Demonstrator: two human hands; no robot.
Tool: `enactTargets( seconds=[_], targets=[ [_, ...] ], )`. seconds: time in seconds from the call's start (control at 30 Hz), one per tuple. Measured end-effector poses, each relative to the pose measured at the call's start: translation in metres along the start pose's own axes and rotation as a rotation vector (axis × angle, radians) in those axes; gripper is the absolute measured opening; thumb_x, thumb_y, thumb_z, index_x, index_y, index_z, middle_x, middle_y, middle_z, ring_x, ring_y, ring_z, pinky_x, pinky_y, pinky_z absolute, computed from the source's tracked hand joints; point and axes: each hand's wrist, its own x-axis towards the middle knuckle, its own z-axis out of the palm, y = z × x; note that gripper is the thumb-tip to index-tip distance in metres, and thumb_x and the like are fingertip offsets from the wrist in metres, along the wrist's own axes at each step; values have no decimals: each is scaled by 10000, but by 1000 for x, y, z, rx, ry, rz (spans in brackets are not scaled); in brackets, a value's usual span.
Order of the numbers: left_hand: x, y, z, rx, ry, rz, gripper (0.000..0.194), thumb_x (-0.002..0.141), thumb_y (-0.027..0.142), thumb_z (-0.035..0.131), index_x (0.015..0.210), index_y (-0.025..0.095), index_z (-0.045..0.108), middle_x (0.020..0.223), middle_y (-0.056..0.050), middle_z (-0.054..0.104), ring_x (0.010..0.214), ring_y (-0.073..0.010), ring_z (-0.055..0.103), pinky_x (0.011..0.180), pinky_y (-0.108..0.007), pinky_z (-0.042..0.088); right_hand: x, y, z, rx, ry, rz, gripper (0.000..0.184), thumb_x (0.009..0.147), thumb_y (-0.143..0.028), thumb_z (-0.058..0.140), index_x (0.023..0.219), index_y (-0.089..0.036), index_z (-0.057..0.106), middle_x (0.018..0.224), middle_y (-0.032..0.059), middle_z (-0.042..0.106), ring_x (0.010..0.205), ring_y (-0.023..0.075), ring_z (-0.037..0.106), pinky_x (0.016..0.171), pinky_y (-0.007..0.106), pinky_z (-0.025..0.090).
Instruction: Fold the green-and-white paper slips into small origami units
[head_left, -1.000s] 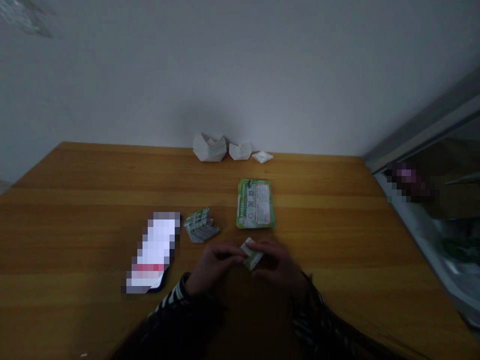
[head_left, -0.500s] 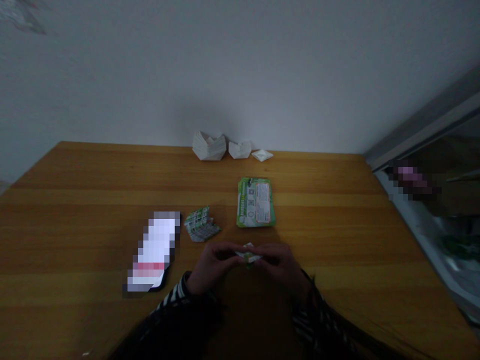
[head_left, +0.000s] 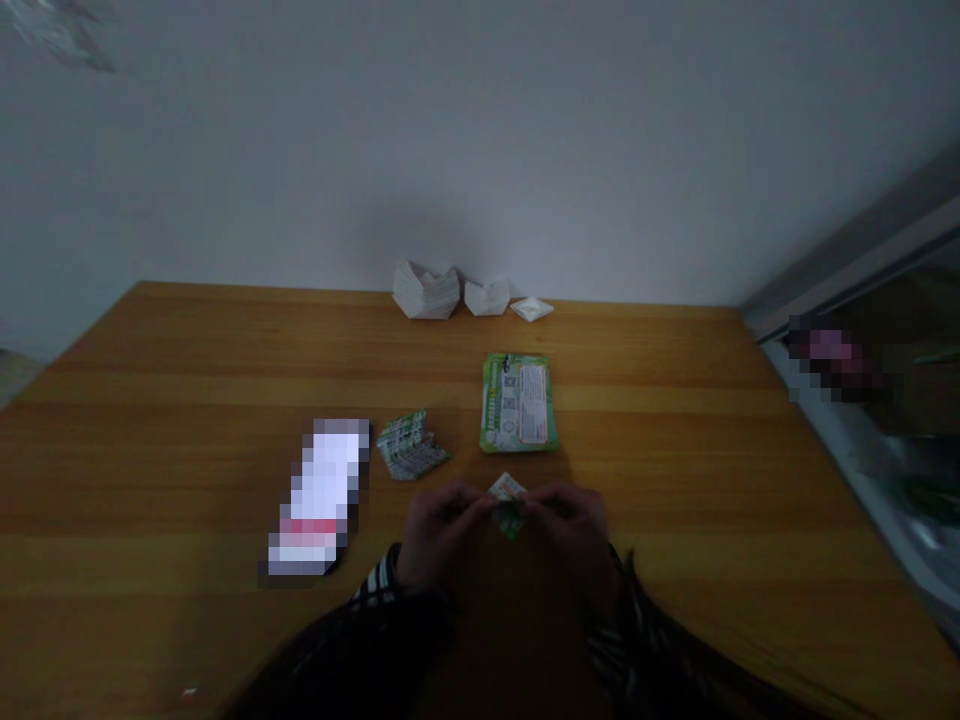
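Between my two hands is a small folded piece of paper, printed white with red marks at the top and green below, shaped like a diamond. My left hand pinches its left corner between thumb and fingers. On the opposite corner, my right hand has the same kind of pinch. Just beyond lies a stack of green printed leaflets. To the left of it sits a bundle of folded green-and-white paper pieces, slotted or stacked together.
A phone with a lit, blurred screen lies on the wooden table at left. Along the wall stand two folded white paper clusters and a small white paper boat. At right is a framed opening.
The folded paper has opened out from a flattened, narrow shape to a taller diamond between my fingers. The whole view has shifted slightly, with things now a little further right.
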Motion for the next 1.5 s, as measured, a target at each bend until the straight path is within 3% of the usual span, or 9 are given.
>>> enactTargets(
  seconds=[0.2,0.43,0.6,1.03,1.27,1.5],
  targets=[
    [-2,-4,2,34,74,46,110,755,269,660,712,177,703,710,-34,742,653,-168,676,652,-251,524,-3,0,2,75,20,29,47,707,-229,691,697,-217,735,694,19,751,660,193,705,614,277,565],
    [-3,-7,11,-128,176,10,90,724,217,665,653,164,649,664,-18,710,638,-148,659,632,-228,519,-3,3,8,116,47,-100,82,717,-276,714,681,-203,709,739,33,756,676,187,705,655,292,566],
    [-7,-5,19,-187,216,-52,120,727,238,678,657,153,632,642,-13,686,614,-132,637,612,-220,512,-7,-2,13,136,83,12,158,709,-333,733,669,-184,699,638,24,729,586,169,675,565,264,549],
    [-7,-4,24,-251,224,-48,253,721,357,726,661,132,627,632,-14,685,579,-118,628,575,-212,513,-10,-4,23,97,271,77,203,678,-342,737,630,-159,664,592,20,699,531,155,643,510,240,524],
    [-5,-7,19,-98,94,35,147,766,297,685,752,154,718,750,-43,741,684,-162,673,662,-248,531,-7,-1,18,124,57,71,111,659,-291,756,706,-196,724,682,9,732,624,167,673,606,258,535],
    [-9,-3,21,-72,146,32,129,753,251,699,679,146,692,668,-29,711,614,-141,642,610,-233,511,-11,-3,24,111,57,66,104,704,-294,733,691,-195,703,684,-1,726,632,152,667,597,233,518]
  ],
)
